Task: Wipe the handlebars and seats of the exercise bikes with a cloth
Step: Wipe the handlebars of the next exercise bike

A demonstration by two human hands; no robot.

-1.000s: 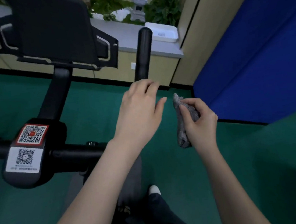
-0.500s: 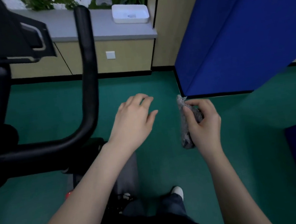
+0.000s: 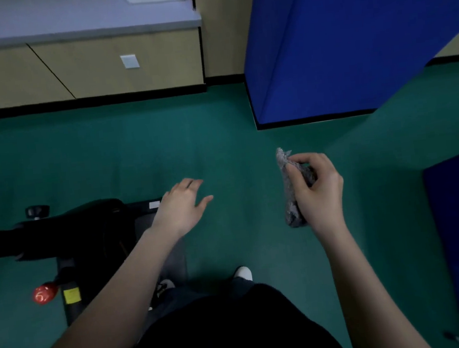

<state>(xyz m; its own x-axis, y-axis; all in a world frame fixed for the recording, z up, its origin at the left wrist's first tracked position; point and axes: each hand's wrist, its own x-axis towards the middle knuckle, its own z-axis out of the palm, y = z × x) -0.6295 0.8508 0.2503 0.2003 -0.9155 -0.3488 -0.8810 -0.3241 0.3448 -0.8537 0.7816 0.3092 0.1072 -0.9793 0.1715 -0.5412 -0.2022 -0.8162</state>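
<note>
The right hand (image 3: pixel 319 192) pinches the grey cloth (image 3: pixel 291 193) with curled fingers, above the green floor (image 3: pixel 135 155). The left hand (image 3: pixel 182 207) is spread and holds nothing, beside the black bike frame (image 3: pixel 87 231) at the left.

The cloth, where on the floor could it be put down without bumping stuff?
Widest bare green floor: between the cabinet, the blue panel and the bike frame. Another patch lies between the left hand and the right hand, which grips the cloth. Crowded: lower left around the bike frame, and by the shoes.
</note>
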